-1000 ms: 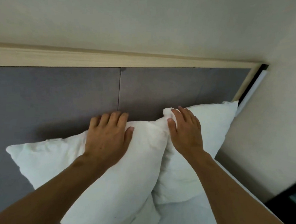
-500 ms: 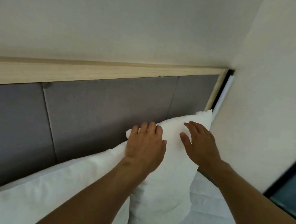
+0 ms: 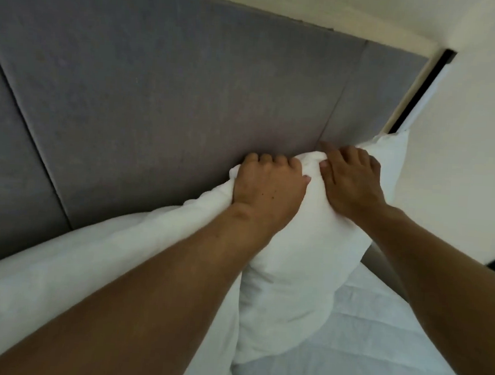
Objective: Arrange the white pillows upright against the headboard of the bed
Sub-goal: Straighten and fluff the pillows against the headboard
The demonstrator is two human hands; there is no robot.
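Two white pillows lean against the grey padded headboard (image 3: 165, 88). The right pillow (image 3: 299, 267) stands upright in the corner by the wall. Both hands grip its top edge: my left hand (image 3: 266, 188) curls its fingers over the top left corner, and my right hand (image 3: 349, 179) pinches the top edge just to the right. The left pillow (image 3: 73, 269) lies lower along the headboard, partly hidden under my left forearm.
A cream wall (image 3: 464, 129) closes in on the right, with a dark gap beside the headboard's wooden trim (image 3: 405, 90). The white quilted mattress (image 3: 375, 357) spreads below the pillows at the lower right.
Both hands have gone from resting flat on the pillows to clenching the right pillow's top edge. The view has tilted down and closer to the headboard.
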